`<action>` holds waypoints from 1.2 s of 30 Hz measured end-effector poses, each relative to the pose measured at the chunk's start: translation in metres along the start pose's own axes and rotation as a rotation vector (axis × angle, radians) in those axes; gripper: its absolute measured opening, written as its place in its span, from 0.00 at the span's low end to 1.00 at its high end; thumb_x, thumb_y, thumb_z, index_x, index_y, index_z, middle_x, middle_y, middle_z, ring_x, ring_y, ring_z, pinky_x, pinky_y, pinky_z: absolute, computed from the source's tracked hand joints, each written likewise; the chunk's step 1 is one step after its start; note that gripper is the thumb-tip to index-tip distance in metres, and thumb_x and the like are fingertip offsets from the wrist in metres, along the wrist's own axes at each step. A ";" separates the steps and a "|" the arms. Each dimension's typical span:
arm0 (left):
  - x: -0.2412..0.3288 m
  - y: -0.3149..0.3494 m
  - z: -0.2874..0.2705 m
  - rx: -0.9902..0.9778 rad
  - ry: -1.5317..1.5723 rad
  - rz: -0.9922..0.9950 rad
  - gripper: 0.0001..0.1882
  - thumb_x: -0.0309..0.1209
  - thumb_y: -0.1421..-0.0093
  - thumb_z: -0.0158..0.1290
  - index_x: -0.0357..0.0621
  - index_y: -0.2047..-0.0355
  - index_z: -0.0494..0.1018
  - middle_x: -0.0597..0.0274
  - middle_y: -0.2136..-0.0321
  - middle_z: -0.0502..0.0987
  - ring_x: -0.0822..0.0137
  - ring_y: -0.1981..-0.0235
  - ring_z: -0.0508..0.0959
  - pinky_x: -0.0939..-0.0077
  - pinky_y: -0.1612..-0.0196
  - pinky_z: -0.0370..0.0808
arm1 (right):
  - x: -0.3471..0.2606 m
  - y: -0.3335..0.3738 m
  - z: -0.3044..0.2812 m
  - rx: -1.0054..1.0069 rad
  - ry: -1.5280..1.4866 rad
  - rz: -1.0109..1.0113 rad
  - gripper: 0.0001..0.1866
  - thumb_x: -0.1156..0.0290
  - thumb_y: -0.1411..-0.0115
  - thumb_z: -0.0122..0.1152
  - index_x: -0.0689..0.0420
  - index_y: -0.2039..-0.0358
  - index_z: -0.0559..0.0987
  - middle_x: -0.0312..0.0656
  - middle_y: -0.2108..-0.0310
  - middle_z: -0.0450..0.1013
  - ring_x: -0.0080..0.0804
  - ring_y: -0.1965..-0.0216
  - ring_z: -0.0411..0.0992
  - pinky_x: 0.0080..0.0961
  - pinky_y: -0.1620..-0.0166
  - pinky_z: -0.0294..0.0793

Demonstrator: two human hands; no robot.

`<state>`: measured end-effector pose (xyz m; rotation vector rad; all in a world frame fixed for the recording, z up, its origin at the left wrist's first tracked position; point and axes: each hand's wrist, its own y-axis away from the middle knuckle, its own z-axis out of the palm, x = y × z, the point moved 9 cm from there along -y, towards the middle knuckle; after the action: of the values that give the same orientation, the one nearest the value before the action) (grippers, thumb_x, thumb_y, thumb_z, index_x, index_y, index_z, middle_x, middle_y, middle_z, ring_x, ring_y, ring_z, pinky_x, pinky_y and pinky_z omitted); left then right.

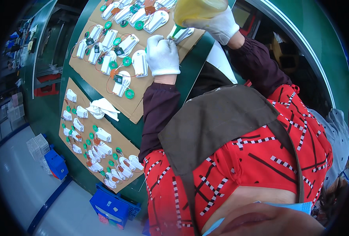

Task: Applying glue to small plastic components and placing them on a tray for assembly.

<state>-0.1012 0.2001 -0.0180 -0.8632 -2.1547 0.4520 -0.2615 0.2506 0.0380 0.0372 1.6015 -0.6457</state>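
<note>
My right hand (220,26), in a white glove, is wrapped round a squeeze bottle (200,9) of yellowish liquid, tilted with its green nozzle (176,30) pointing down. The nozzle tip meets or hovers just over a white plastic housing (183,35) near the cardboard's right edge. Beside that housing's left end, my left hand (162,56), also gloved, is closed with its fingertips together; what they pinch is hidden. Several more white housings (139,63) lie around, wired to green discs (129,93) and small dark green circuit boards (118,79).
The upper cardboard sheet (133,104) lies on a green table (80,74). A lower cardboard sheet (121,142) carries several smaller-looking wired housings. A crumpled white cloth (102,108) rests between the sheets. Blue bins (110,206) stand below the table edge.
</note>
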 end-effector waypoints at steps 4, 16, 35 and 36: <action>-0.003 0.002 -0.001 0.004 0.000 0.000 0.04 0.25 0.57 0.59 0.39 0.83 0.74 0.58 0.71 0.72 0.57 0.69 0.74 0.66 0.65 0.71 | -0.011 -0.005 0.009 0.070 -0.085 -0.038 0.43 0.70 0.63 0.77 0.61 0.46 0.65 0.40 0.51 0.69 0.27 0.51 0.68 0.26 0.47 0.67; -0.003 0.001 0.001 0.008 0.016 0.006 0.05 0.26 0.57 0.59 0.40 0.83 0.74 0.59 0.70 0.72 0.58 0.69 0.74 0.65 0.65 0.71 | 0.001 0.014 -0.002 -0.084 0.498 -0.170 0.41 0.66 0.59 0.74 0.58 0.44 0.64 0.41 0.48 0.67 0.33 0.45 0.64 0.30 0.40 0.56; 0.000 0.000 0.000 0.004 0.007 0.002 0.05 0.26 0.57 0.59 0.39 0.83 0.74 0.58 0.70 0.72 0.57 0.69 0.74 0.65 0.65 0.71 | 0.008 0.002 -0.003 0.058 -0.104 0.028 0.43 0.74 0.63 0.76 0.61 0.46 0.64 0.40 0.53 0.70 0.28 0.53 0.69 0.28 0.49 0.69; 0.000 0.000 0.000 0.004 0.007 0.003 0.05 0.26 0.57 0.59 0.39 0.83 0.74 0.58 0.70 0.72 0.57 0.69 0.74 0.65 0.65 0.71 | 0.005 0.000 -0.002 0.053 -0.083 0.014 0.43 0.74 0.63 0.76 0.61 0.46 0.64 0.40 0.53 0.70 0.28 0.53 0.69 0.28 0.49 0.69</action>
<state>-0.1013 0.2003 -0.0181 -0.8642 -2.1463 0.4539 -0.2639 0.2501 0.0334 0.0597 1.5034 -0.6709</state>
